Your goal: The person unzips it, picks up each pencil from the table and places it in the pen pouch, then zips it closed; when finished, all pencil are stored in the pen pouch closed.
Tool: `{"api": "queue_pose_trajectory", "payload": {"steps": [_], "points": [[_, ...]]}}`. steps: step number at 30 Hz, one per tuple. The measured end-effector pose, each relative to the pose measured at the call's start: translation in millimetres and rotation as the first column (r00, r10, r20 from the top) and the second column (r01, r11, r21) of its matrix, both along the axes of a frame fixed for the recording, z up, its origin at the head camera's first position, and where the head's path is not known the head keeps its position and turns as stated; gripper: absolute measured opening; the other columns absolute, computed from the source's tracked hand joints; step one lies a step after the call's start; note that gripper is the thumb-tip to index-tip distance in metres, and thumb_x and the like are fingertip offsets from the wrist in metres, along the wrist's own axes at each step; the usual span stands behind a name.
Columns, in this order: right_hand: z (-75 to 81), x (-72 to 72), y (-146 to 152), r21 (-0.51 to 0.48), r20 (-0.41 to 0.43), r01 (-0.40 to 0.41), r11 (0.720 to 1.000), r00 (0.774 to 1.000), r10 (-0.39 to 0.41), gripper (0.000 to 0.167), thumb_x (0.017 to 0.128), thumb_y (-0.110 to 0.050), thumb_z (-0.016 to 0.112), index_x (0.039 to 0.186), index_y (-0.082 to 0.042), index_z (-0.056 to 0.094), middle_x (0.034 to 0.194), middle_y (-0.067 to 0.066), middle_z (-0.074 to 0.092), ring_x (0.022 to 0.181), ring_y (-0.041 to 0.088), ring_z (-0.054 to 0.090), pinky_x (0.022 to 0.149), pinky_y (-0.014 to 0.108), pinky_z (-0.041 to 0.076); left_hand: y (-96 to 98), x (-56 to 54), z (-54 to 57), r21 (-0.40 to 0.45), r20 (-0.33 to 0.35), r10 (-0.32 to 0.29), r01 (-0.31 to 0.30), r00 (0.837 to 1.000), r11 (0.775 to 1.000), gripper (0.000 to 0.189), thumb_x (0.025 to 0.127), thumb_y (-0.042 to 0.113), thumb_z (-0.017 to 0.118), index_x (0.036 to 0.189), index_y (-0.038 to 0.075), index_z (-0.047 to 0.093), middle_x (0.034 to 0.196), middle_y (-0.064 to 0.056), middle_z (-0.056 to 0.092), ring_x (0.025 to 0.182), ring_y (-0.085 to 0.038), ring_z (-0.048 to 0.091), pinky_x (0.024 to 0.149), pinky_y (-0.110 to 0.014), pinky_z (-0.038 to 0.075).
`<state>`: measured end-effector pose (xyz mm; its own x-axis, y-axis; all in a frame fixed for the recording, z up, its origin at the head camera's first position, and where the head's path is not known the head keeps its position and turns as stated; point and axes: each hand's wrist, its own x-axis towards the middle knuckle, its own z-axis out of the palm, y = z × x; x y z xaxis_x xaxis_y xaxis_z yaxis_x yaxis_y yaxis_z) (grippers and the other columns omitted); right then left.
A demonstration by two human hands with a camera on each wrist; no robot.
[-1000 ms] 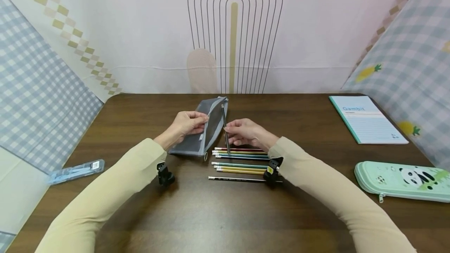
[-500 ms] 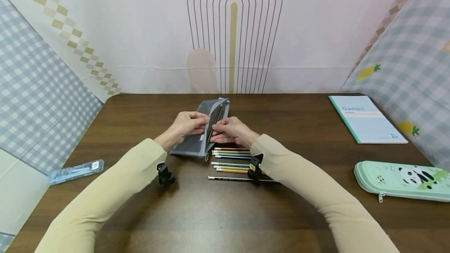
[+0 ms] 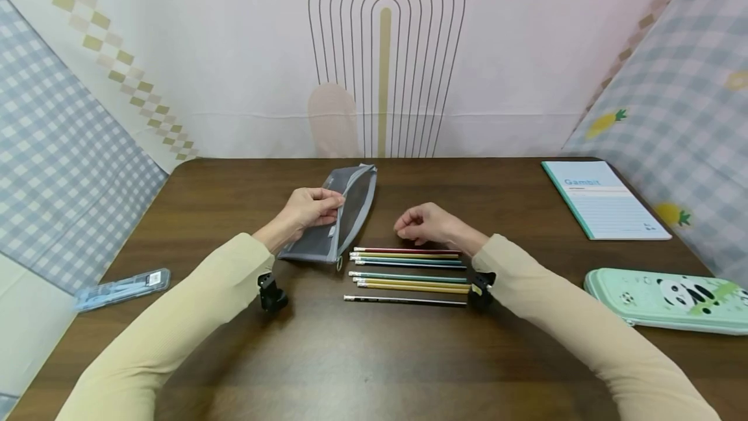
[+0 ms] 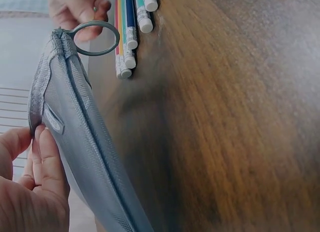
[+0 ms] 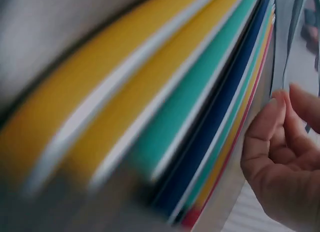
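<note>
My left hand (image 3: 310, 208) pinches the mouth edge of a grey mesh zip pouch (image 3: 315, 237), tilted with its mouth gaping to the right. A zipper ring (image 4: 95, 53) hangs at the pouch's near end in the left wrist view. Right of the pouch, my right hand (image 3: 429, 223) hovers with loosely bent fingers and nothing between them. Below it lies a row of pencils with white erasers: a red pencil (image 3: 406, 250) farthest, then yellow, teal and blue ones, and a black pencil (image 3: 403, 301) nearest. In the right wrist view, a teal pencil (image 5: 195, 96) runs blurred beside the fingers.
A mint panda pencil case (image 3: 672, 301) stands at the right edge, with a Gambit notebook (image 3: 608, 203) behind it. At the left edge lies a clear blue plastic case (image 3: 123, 288). Patterned cloth borders the brown table (image 3: 368, 362) at the back and sides.
My right hand took a dark pencil into the pouch mouth, let go of it and drew back to the right. The pencil is out of sight. My left hand kept its pinch.
</note>
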<state>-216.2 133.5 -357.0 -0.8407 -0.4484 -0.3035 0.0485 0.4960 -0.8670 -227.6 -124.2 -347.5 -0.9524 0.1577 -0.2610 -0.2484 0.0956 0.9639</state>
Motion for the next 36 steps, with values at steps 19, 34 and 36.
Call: {"api": "queue_pose_trajectory", "payload": {"steps": [19,34,36], "points": [[-6.2,5.2,20.5,0.157,-0.133,-0.258,0.953,0.951,0.279,0.005,0.084,-0.001,0.068,0.087,0.001,0.065,0.072,0.001,0.056,0.066,0.012,0.048,0.059,0.021,0.042,0.0,1.2,-1.0,-0.028,0.007,-0.011,0.011,1.0,1.0,0.014,0.089,0.007,0.063,0.101,-0.001,0.063,0.069,0.009,0.066,0.059,-0.002,0.058,0.058,-0.016,0.054],[-1.2,0.8,29.8,0.109,-0.228,-0.204,0.973,0.947,0.225,0.006,0.089,-0.004,0.063,0.088,0.002,0.062,0.076,0.005,0.057,0.067,0.012,0.048,0.059,0.021,0.042,-1.1,1.2,-2.6,-0.039,0.016,-0.003,0.004,1.0,0.999,0.021,0.089,0.008,0.063,0.106,-0.005,0.062,0.07,0.008,0.066,0.059,-0.003,0.059,0.058,-0.016,0.054],[2.6,-2.5,30.3,0.07,-0.234,-0.119,0.99,0.963,0.132,0.008,0.091,-0.005,0.06,0.092,0.003,0.061,0.078,0.006,0.056,0.066,0.013,0.047,0.057,0.022,0.042,-1.5,1.2,-2.4,-0.035,0.012,-0.002,0.002,1.0,0.999,0.02,0.089,0.008,0.063,0.106,-0.004,0.062,0.071,0.009,0.066,0.059,-0.003,0.059,0.058,-0.016,0.054]]}}
